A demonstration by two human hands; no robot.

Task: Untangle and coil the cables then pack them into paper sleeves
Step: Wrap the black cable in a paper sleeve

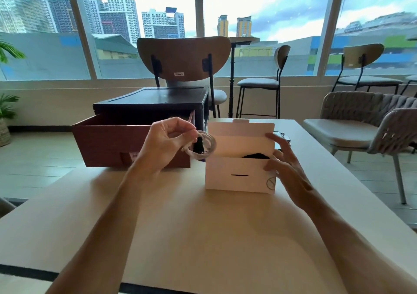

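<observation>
Left hand [165,142] is raised off the table [203,237], thumb and fingers curled in and pinching a small coil of pale cable [204,145]. The coil hangs to the right of the fingertips, loops together, up in the air and just left of the sleeve's top edge. We can't tell if it touches the sleeve. The sleeve [237,176] stands upright on the table, right of centre, with its flap [241,129] up and its mouth open. Something black [256,156] sits inside, only its top showing above the front panel, and we can't say for sure it's a cable. The front panel has a short dark slot [239,175]. Right hand [285,165] has the sleeve by its right edge: thumb on the front panel, index finger up on the edge of the back panel, other fingers spread and only lightly bent along the side. It's a light steadying hold, not a closed fist. Behind the left hand, a brown box [108,144] sits on the far-left part of the table, open at the top, with a black crate [153,104] right behind it. We see a small shiny item [282,135] past the sleeve's right corner, mostly hidden, can't identify it. A chair [184,56] stands beyond the crate, in front of the windows.
</observation>
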